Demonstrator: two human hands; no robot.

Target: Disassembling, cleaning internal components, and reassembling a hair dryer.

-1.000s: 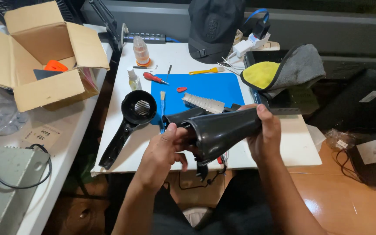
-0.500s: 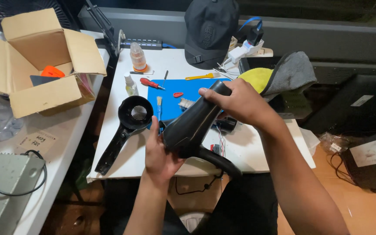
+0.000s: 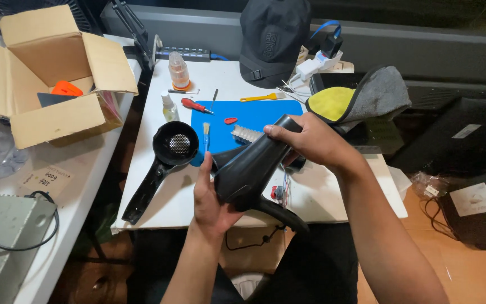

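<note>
I hold a black hair dryer body (image 3: 254, 169) over the front of the white table (image 3: 158, 208), its barrel tilted up to the right. My left hand (image 3: 209, 197) cups its lower rear end from below. My right hand (image 3: 305, 141) grips the upper nozzle end from above. The dryer's handle (image 3: 282, 214) juts down to the right, and small wires (image 3: 279, 191) hang beneath it. A separate black shell half with a round mesh grille (image 3: 167, 152) lies flat on the table to the left.
A blue mat (image 3: 254, 115) carries a red screwdriver (image 3: 197, 106), a small brush (image 3: 206, 135), a red pick and a white ribbed part (image 3: 246, 134). Behind stand a small bottle (image 3: 178, 70), a black cap (image 3: 274, 36) and a yellow-grey cloth (image 3: 355, 101). An open cardboard box (image 3: 40, 73) sits left.
The dryer body has turned from lying across both hands to slanting up right. My right hand shifted from its right end to the top of the nozzle; my left hand slid beneath.
</note>
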